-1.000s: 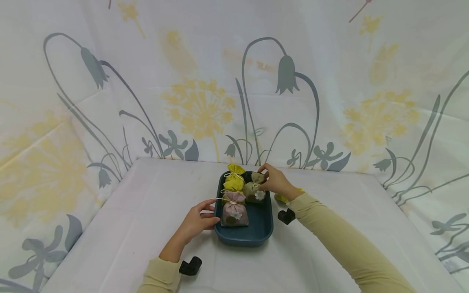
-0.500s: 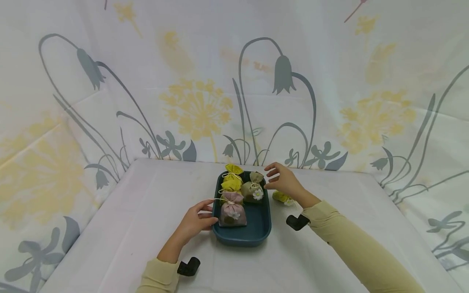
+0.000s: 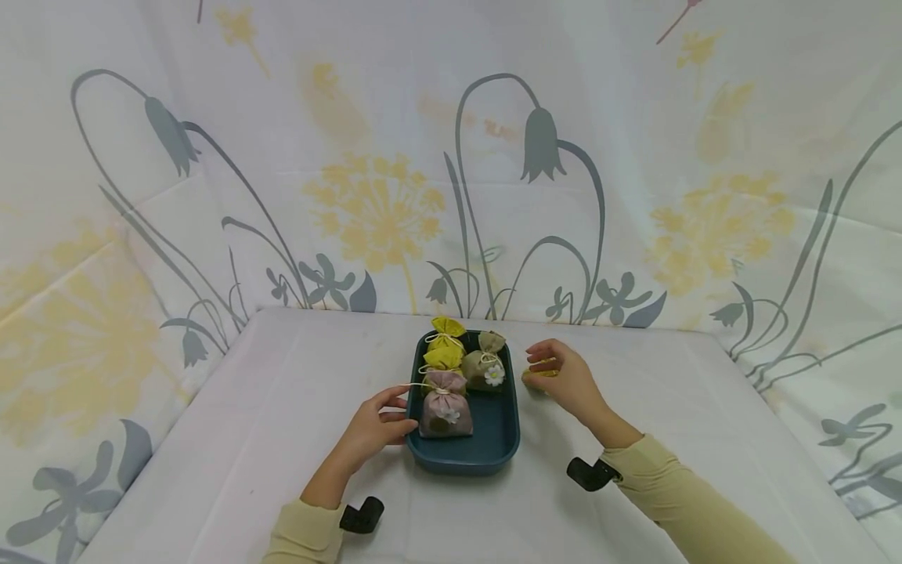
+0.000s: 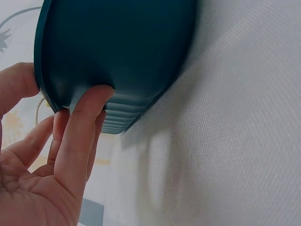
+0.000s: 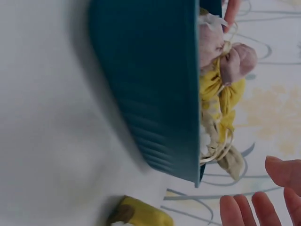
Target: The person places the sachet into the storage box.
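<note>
A dark teal plastic tub (image 3: 461, 458) stands on the table with several small drawstring pouches inside. At the front left of it sits a pink pouch (image 3: 445, 415), yellow ones (image 3: 445, 357) behind, and an olive-beige pouch (image 3: 483, 371) with a white flower at the right. My left hand (image 3: 373, 427) holds the tub's left side, thumb at the rim and fingers against the outer wall (image 4: 94, 101). Just right of the tub, my right hand (image 3: 567, 384) hovers with loosely bent fingers, partly covering another yellow pouch (image 5: 143, 214) on the table. A gap separates them in the right wrist view.
A white cloth covers the table (image 3: 296, 392). Behind it hangs a curtain (image 3: 634, 235) printed with grey and yellow flowers. Black wrist devices (image 3: 362, 515) sit at both sleeves.
My right hand has let go of the olive-beige pouch in the tub. It has moved right and nearer, over the yellow pouch on the table. My left hand stays at the tub.
</note>
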`<state>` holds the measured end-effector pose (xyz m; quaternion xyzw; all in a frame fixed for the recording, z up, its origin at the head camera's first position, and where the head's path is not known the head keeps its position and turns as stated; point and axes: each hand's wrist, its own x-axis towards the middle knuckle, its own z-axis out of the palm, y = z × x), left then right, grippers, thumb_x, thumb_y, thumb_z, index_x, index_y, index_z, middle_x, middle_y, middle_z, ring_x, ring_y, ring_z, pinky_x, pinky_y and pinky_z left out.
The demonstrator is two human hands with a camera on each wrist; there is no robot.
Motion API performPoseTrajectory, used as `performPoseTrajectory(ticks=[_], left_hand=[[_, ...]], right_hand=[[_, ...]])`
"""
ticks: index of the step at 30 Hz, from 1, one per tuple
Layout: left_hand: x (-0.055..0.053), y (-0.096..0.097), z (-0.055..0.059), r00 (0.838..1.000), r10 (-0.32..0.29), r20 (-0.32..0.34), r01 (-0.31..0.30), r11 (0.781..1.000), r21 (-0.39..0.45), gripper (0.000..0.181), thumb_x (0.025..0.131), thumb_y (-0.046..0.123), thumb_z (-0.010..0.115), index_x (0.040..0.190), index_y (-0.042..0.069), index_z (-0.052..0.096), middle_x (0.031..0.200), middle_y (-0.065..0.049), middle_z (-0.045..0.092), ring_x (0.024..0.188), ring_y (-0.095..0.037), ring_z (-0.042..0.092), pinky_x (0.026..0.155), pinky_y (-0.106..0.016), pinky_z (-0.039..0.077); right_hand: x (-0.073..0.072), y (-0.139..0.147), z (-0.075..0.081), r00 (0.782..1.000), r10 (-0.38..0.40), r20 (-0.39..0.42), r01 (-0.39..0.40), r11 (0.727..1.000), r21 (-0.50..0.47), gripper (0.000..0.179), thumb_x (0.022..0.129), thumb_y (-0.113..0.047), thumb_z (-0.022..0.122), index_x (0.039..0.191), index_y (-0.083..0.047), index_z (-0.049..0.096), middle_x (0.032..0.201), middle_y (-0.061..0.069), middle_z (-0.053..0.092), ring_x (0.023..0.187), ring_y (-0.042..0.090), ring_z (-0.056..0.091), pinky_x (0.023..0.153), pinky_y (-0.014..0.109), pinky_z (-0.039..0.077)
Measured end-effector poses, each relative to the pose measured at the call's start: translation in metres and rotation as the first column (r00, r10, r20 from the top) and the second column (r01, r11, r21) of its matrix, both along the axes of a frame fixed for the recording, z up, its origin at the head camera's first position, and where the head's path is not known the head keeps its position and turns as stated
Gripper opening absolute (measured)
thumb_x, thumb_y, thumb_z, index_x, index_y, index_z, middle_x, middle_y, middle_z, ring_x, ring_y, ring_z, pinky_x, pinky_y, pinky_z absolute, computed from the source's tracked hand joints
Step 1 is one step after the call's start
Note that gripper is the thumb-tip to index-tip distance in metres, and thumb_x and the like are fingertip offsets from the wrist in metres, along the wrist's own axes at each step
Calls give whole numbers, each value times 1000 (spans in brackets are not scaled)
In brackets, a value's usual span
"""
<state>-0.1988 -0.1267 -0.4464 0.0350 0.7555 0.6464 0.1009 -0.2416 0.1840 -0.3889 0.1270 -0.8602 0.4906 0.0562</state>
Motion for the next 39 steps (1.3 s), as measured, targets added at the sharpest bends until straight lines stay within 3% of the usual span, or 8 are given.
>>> performPoseTrajectory(ticks=[6, 15, 20, 27, 32, 39], left_hand=[[1, 1, 2, 999, 36, 12, -36, 999, 1, 58, 82, 2, 69, 135, 5, 46, 115, -17, 50, 99, -25, 60, 68, -37, 56], [1, 1, 1, 999, 33, 9, -33, 999, 5, 58, 83, 2, 68, 136, 5, 44, 115, -17, 49, 99, -25, 60, 68, -37, 56], [0, 1, 1, 1000, 27, 9, -27, 1000, 7, 58, 83, 1, 68, 136, 5, 45, 114, -16, 49, 97, -24, 60, 68, -37, 56], [0, 1, 1, 1000, 28, 0, -28, 1000, 6, 57, 83, 2, 68, 136, 5, 45, 114, -16, 49, 97, -24, 60, 69, -37, 56], [-1, 1, 0, 1000, 25, -6, -25, 1000, 3, 58, 83, 3, 68, 136, 5, 45, 115, -17, 49, 98, -25, 60, 68, -37, 56], [-2, -1, -2, 1000, 12, -7, -12, 1000, -3, 60, 83, 6, 70, 137, 6, 44, 115, -16, 48, 99, -25, 60, 69, -37, 56]], right_hand=[[16, 10, -14, 997, -66, -44, 65, 998, -16, 36, 76, 0, 75, 107, 2, 58, 102, 17, 60, 93, 31, 61, 78, 34, 54], [32, 28, -32, 979, -130, -155, 130, 991, -12, 37, 73, 1, 77, 105, 4, 59, 98, 17, 62, 90, 31, 61, 72, 24, 54], [33, 38, -42, 967, -156, -202, 165, 986, 27, 37, 72, 4, 77, 105, 4, 60, 97, 19, 63, 88, 32, 61, 73, 35, 55], [27, 48, -46, 966, -154, -207, 174, 982, 80, 48, 72, 4, 77, 115, 7, 57, 106, 23, 57, 97, 38, 57, 80, 48, 51], [17, 55, -49, 980, -131, -152, 150, 981, 120, 56, 73, 3, 75, 125, 6, 52, 117, 25, 50, 107, 42, 51, 85, 51, 48], [3, 60, -50, 986, -129, -106, 142, 980, 137, 62, 75, 1, 75, 131, 3, 48, 119, 27, 44, 109, 46, 47, 87, 54, 46]])
